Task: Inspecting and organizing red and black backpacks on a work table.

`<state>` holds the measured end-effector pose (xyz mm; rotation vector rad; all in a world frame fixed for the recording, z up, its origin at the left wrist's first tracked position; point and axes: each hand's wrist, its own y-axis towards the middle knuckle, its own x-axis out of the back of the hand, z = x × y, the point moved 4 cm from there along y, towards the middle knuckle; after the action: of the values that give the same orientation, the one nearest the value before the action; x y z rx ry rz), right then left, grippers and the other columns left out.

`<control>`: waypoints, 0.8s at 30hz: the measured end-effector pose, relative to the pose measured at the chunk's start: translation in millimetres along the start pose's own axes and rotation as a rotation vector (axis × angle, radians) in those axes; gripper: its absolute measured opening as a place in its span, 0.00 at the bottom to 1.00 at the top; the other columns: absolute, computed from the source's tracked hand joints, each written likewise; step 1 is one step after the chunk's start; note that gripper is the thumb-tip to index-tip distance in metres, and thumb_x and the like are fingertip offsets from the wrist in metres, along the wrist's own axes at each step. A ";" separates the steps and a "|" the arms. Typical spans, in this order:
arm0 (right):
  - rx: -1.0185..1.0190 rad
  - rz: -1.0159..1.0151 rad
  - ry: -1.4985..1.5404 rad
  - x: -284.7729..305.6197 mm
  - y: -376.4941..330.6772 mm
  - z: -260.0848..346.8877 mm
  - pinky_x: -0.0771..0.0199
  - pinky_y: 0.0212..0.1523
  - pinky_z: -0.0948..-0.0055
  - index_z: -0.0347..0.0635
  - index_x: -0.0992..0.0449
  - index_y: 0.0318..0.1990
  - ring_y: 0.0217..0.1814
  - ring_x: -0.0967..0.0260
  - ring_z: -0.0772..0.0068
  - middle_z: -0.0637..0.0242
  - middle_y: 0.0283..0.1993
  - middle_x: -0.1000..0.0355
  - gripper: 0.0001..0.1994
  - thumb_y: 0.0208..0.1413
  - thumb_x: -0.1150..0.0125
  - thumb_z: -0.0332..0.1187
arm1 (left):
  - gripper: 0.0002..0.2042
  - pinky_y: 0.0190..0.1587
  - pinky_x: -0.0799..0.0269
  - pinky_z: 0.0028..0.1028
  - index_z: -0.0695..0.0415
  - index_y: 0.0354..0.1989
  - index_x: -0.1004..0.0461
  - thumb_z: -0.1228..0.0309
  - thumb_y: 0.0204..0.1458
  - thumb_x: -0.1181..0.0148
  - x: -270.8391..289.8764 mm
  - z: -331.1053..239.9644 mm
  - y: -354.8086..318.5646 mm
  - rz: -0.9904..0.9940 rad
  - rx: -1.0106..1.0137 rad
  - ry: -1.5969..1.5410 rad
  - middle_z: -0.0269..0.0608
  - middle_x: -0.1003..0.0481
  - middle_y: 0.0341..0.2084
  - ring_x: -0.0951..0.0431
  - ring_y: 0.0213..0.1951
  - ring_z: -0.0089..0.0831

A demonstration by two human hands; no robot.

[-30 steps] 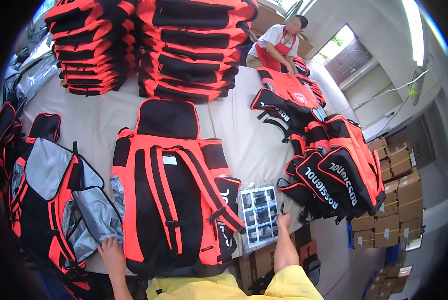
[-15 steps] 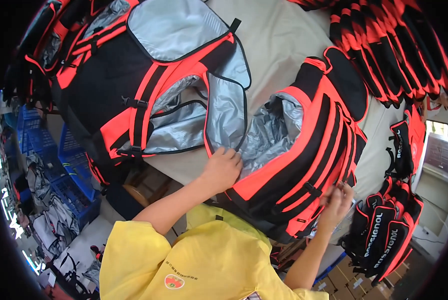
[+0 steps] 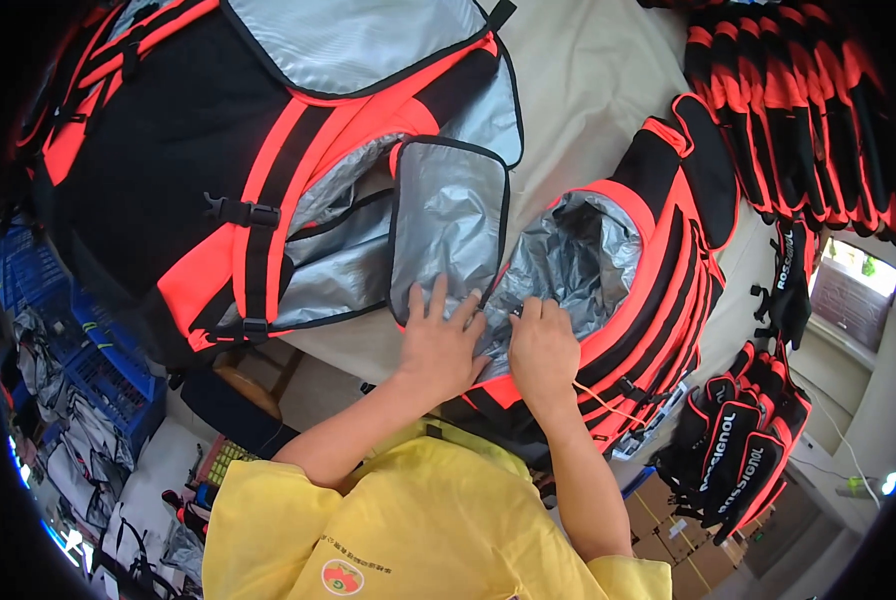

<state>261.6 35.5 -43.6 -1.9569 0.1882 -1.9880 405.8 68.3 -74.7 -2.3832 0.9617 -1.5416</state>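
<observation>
A black and orange-red backpack lies right of the middle, its mouth open on a crinkled silver lining. A silver flap with black edging extends from the mouth's left side. My left hand lies on the lower end of this flap, fingers spread. Close beside it, my right hand is closed in a pinch over the lining at the near rim. A small dark tip shows at its fingertips; what it belongs to is hidden. A thin orange cord runs by my right wrist.
A larger black and orange-red bag with an open silver-lined lid fills the left. Stacked bags lie at the far right, and more backpacks hang below them. Blue crates stand at lower left. Pale cloth covers the table.
My right hand has moved left from the backpack's outer straps to the lining by my left hand, and now pinches. My left hand's fingers have spread out on the flap. The view has shifted slightly.
</observation>
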 end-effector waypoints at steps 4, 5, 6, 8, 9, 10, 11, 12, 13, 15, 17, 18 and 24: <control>0.012 0.062 0.013 -8.9 0.7 -3.5 0.20 0.44 0.59 0.42 0.24 0.43 0.47 0.24 0.54 0.59 0.39 0.24 0.10 0.60 0.31 0.34 | 0.30 0.76 0.57 0.64 0.48 0.63 0.21 0.46 0.55 0.33 -5.5 9.1 1.0 -0.072 0.004 -0.106 0.42 0.35 0.74 0.47 0.78 0.57; 0.075 0.044 0.036 -9.4 1.6 -3.2 0.20 0.43 0.59 0.42 0.24 0.43 0.46 0.24 0.54 0.60 0.38 0.25 0.10 0.59 0.31 0.34 | 0.30 0.76 0.56 0.63 0.49 0.61 0.20 0.47 0.53 0.30 -5.7 12.1 0.8 -0.125 -0.010 -0.136 0.43 0.35 0.74 0.46 0.77 0.57; 0.135 0.026 0.060 -9.8 0.3 -1.7 0.20 0.42 0.60 0.43 0.25 0.42 0.45 0.25 0.55 0.61 0.37 0.25 0.10 0.59 0.31 0.34 | 0.29 0.76 0.55 0.62 0.49 0.59 0.19 0.48 0.51 0.28 -4.9 13.3 -0.6 -0.174 -0.026 -0.164 0.44 0.35 0.74 0.44 0.77 0.56; 0.146 0.035 0.048 -12.1 0.3 -1.5 0.20 0.42 0.60 0.44 0.25 0.41 0.44 0.25 0.55 0.62 0.37 0.25 0.10 0.58 0.30 0.34 | 0.29 0.76 0.54 0.61 0.49 0.58 0.18 0.48 0.50 0.27 -2.6 14.2 1.2 -0.173 -0.037 -0.174 0.45 0.35 0.73 0.43 0.76 0.56; 0.168 0.040 0.034 -13.6 1.9 -0.6 0.20 0.41 0.60 0.44 0.26 0.40 0.43 0.25 0.56 0.63 0.36 0.25 0.10 0.57 0.30 0.34 | 0.29 0.75 0.53 0.61 0.49 0.57 0.17 0.49 0.48 0.26 -0.9 15.1 2.7 -0.180 -0.040 -0.181 0.45 0.34 0.73 0.42 0.76 0.56; 0.167 0.043 0.038 -14.6 2.8 -0.5 0.20 0.41 0.60 0.44 0.26 0.40 0.43 0.25 0.56 0.63 0.36 0.25 0.10 0.57 0.30 0.34 | 0.29 0.75 0.53 0.61 0.49 0.57 0.17 0.49 0.48 0.26 -1.2 15.6 3.3 -0.175 -0.039 -0.180 0.45 0.34 0.73 0.42 0.76 0.56; 0.170 0.051 0.030 -15.4 3.3 0.1 0.19 0.41 0.60 0.45 0.26 0.39 0.43 0.25 0.56 0.64 0.36 0.25 0.09 0.57 0.31 0.34 | 0.28 0.75 0.52 0.61 0.50 0.57 0.17 0.50 0.48 0.26 -1.1 15.9 3.4 -0.187 -0.046 -0.189 0.46 0.34 0.73 0.42 0.75 0.56; 0.172 0.059 0.022 -16.0 3.6 0.4 0.19 0.40 0.60 0.45 0.27 0.37 0.43 0.25 0.57 0.64 0.36 0.25 0.08 0.57 0.32 0.33 | 0.28 0.75 0.51 0.61 0.50 0.56 0.17 0.50 0.47 0.25 -0.8 15.7 3.4 -0.198 -0.053 -0.197 0.46 0.34 0.72 0.42 0.75 0.57; 0.170 0.062 0.025 -16.5 4.3 0.2 0.19 0.40 0.60 0.45 0.27 0.37 0.43 0.25 0.57 0.64 0.36 0.25 0.08 0.57 0.32 0.33 | 0.28 0.75 0.51 0.61 0.50 0.56 0.17 0.50 0.47 0.25 -0.6 15.7 3.8 -0.194 -0.053 -0.196 0.46 0.34 0.72 0.42 0.75 0.57; 0.187 0.058 0.031 -17.0 5.6 0.6 0.19 0.40 0.60 0.45 0.27 0.37 0.43 0.25 0.57 0.64 0.35 0.25 0.08 0.57 0.33 0.33 | 0.28 0.75 0.51 0.62 0.50 0.55 0.17 0.51 0.47 0.25 0.8 15.8 4.3 -0.204 -0.055 -0.190 0.47 0.34 0.72 0.42 0.75 0.57; 0.193 0.057 0.054 -12.5 3.6 0.6 0.19 0.39 0.60 0.45 0.26 0.38 0.43 0.25 0.57 0.65 0.36 0.25 0.09 0.57 0.31 0.34 | 0.28 0.75 0.52 0.62 0.50 0.55 0.17 0.51 0.47 0.25 0.7 15.8 4.0 -0.196 -0.049 -0.193 0.48 0.34 0.72 0.42 0.75 0.58; 0.195 0.054 0.071 -11.3 2.3 -0.1 0.20 0.39 0.60 0.46 0.26 0.39 0.43 0.25 0.58 0.65 0.36 0.25 0.09 0.57 0.30 0.35 | 0.28 0.75 0.52 0.62 0.50 0.56 0.17 0.51 0.47 0.25 0.4 15.5 4.3 -0.192 -0.049 -0.199 0.48 0.34 0.72 0.42 0.75 0.58; 0.216 0.073 0.032 -20.9 2.1 1.0 0.20 0.38 0.60 0.46 0.25 0.40 0.42 0.25 0.58 0.65 0.36 0.24 0.09 0.57 0.30 0.35 | 0.26 0.74 0.48 0.64 0.47 0.55 0.16 0.51 0.47 0.25 0.0 16.4 5.6 -0.169 -0.100 -0.161 0.51 0.35 0.73 0.42 0.75 0.63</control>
<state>262.7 40.6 -64.0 -1.7594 0.0490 -1.9072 417.5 60.4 -84.8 -2.6726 0.8417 -1.3546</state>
